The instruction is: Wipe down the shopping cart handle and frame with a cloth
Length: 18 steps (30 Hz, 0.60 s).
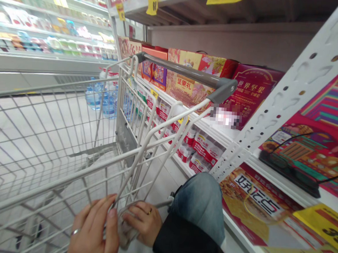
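My left hand [92,229], with a silver ring, and my right hand [142,223], with a gold ring, meet at the near wire rail of a shopping cart [48,152]. Between them, a crumpled grey translucent cloth or plastic bag [125,227] is bunched against the rail. Both hands seem to pinch it, though my left fingers partly hide the contact. A black sleeve [184,239] runs to my right hand, and a knee in blue jeans [201,206] is just beyond it. The cart's grey handle [187,75] is at the far end.
On the right, a white perforated shelf upright [274,110] stands beside shelves holding red gift boxes [186,77] and shrink-wrapped bottled water [199,148]. Blue water jugs [104,99] stand beyond the cart. A refrigerated display case [48,29] lines the left of the tiled aisle.
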{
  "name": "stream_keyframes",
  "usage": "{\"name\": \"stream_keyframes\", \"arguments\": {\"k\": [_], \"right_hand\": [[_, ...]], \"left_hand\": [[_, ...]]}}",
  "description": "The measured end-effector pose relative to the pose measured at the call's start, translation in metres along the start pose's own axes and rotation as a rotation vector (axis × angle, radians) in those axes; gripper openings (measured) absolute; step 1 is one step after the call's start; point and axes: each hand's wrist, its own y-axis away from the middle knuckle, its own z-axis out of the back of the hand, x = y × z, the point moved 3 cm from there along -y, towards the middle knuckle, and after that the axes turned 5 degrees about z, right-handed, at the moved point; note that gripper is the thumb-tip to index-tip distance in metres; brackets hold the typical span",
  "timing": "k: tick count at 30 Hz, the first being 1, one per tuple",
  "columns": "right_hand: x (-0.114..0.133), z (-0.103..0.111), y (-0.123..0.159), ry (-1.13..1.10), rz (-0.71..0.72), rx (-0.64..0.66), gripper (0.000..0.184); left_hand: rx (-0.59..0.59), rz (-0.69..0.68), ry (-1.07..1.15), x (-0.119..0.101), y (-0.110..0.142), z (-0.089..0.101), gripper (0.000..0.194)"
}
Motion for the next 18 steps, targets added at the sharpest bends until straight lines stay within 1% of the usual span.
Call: {"name": "stream_keyframes", "arguments": {"k": [2,3,5,7,9,14,16,18], "right_hand": [[0.001,0.003,-0.001,0.004,-0.017,0.033,0.035],[0.001,0.008,-0.004,0.003,-0.025,0.028,0.038],[0.0,0.019,-0.011,-0.004,-0.054,-0.015,0.044],[0.0,0.026,-0.016,-0.02,-0.09,-0.05,0.048],[0.0,0.023,-0.015,-0.034,-0.1,-0.046,0.048],[0.003,-0.002,0.001,0.003,-0.028,0.021,0.033],[0.003,-0.004,0.003,0.008,-0.023,0.064,0.035],[0.003,0.002,0.0,-0.004,-0.04,0.065,0.042]], "left_hand": [[-0.004,0.004,-0.005,0.0,0.0,0.0,0.03],[-0.006,0.005,-0.008,0.0,0.0,0.0,0.03],[-0.002,0.002,-0.007,0.0,0.0,0.0,0.03],[0.0,-0.006,0.0,-0.001,0.0,-0.001,0.03],[-0.005,-0.009,0.0,-0.001,0.0,-0.001,0.03],[-0.008,-0.01,0.007,-0.002,-0.001,-0.002,0.031],[-0.006,-0.003,0.005,-0.001,0.0,-0.002,0.031],[-0.002,0.002,0.002,0.0,0.001,-0.001,0.031]]}}
